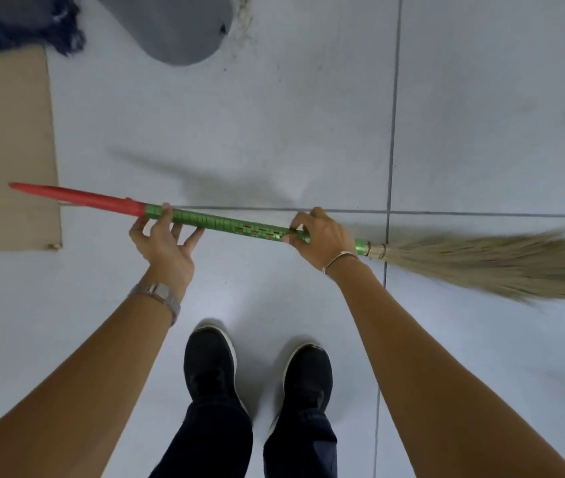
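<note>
I hold a grass broom [232, 225] level above the floor, its handle running left to right. The handle is wrapped green with a red tapered end at the left, and the straw bristles [501, 263] fan out to the right, blurred. My left hand [162, 236] supports the green part near the red end from below, fingers loosely around it. Near the bristle end, my right hand [319, 236] grips the handle from above, with fingers curled round it.
Pale floor tiles [274, 132] with dark grout lines lie below. A flat cardboard sheet [8, 150] lies at the left, a dark fringed cloth [15, 25] at top left, a grey bin [177, 25] at top. My black shoes [260, 377] stand underneath.
</note>
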Available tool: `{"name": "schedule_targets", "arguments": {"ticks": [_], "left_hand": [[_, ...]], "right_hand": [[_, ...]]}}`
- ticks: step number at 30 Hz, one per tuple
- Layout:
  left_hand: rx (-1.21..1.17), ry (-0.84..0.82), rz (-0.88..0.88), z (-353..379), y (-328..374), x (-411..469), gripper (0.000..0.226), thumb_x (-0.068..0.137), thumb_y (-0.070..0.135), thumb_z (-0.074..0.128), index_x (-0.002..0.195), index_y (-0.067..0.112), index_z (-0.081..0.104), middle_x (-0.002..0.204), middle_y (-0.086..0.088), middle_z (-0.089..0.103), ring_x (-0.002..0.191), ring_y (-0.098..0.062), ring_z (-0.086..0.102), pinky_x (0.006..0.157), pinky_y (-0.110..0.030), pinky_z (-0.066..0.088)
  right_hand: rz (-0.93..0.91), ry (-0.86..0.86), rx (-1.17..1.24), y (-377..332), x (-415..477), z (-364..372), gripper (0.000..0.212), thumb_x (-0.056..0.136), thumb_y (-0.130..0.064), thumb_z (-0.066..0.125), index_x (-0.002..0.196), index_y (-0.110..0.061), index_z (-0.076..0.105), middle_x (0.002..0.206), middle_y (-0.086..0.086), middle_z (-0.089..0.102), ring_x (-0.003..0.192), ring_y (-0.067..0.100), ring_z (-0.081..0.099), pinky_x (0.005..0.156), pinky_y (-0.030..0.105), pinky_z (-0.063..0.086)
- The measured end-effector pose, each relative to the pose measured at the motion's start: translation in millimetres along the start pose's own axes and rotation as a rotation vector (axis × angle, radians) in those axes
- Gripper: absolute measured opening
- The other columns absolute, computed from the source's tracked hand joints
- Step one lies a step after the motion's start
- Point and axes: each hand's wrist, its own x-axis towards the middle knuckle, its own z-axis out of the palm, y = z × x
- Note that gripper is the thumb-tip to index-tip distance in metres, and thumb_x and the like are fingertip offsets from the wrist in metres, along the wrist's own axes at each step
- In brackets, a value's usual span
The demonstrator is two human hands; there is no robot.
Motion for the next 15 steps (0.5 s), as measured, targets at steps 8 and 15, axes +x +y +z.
{"name": "schedule_targets", "arguments": {"ticks": [8,15], "left_hand": [[0.023,-0.360,0.344,44,143,-99,0.028,0.088,0.014,0.063,0.106,0.030,0.048,0.099,0.001,0.057,0.106,-0.017,0.059,0.075,-0.041,0.059],[0.114,-0.674,0.633,103,272,-201,0.026,0.088,0.004,0.059,0.097,0.028,0.053,0.089,0.005,0.051,0.088,-0.012,0.060,0.074,-0.049,0.059]], "right_hand": [[-0.006,-0.045,0.276,-79,-27,-129,0.020,0.074,-0.043,0.067,0.089,-0.032,0.062,0.086,-0.009,0.063,0.085,0.017,0.061,0.071,0.030,0.048],[-0.027,0.083,0.519,-154,-69,-234,0.022,0.071,-0.033,0.074,0.092,-0.029,0.068,0.085,-0.004,0.065,0.081,0.017,0.061,0.074,0.027,0.047]]}}
